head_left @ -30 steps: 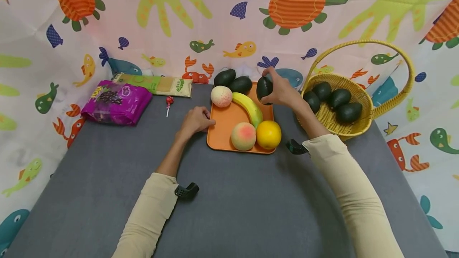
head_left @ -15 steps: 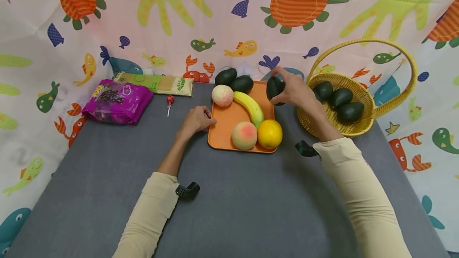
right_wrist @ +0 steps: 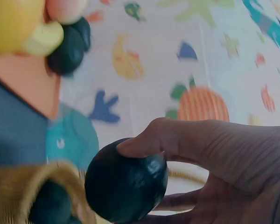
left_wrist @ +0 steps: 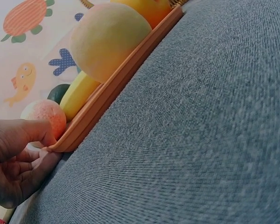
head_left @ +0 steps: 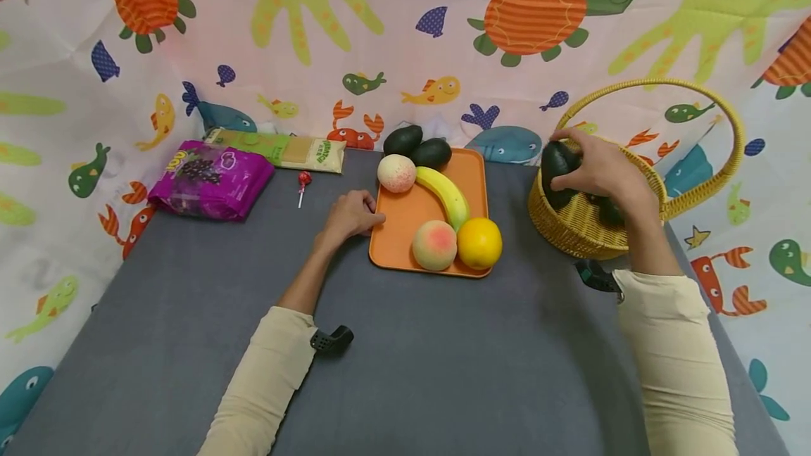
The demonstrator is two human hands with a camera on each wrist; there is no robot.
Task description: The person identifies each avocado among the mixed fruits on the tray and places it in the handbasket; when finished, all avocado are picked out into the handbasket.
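My right hand (head_left: 605, 171) grips a dark green avocado (head_left: 557, 166) between thumb and fingers, over the left side of the yellow wicker basket (head_left: 564, 234). More avocados lie in the basket, partly hidden by that hand. In the right wrist view the held avocado (right_wrist: 126, 184) is close to the basket's rim (right_wrist: 60, 172). My left hand (head_left: 351, 215) pinches the left edge of the orange tray (head_left: 395, 231); the left wrist view shows thumb and finger on its rim (left_wrist: 67, 142). On the tray are a banana (head_left: 445, 195), a peach (head_left: 434, 245), an orange (head_left: 479, 243), a speckled pale fruit (head_left: 396, 173) and two avocados (head_left: 432, 153).
Left of the tray lie a purple grape-printed bag (head_left: 212, 178), a long green and tan packet (head_left: 279, 150) and a red lollipop (head_left: 304, 180). A curtain (head_left: 380, 27) printed with sea animals hangs behind the grey table (head_left: 412, 357). The basket's tall handle (head_left: 738, 132) arches over it.
My right hand has carried the avocado rightward from above the tray's right edge to over the basket. The left hand has stayed at the tray's edge.
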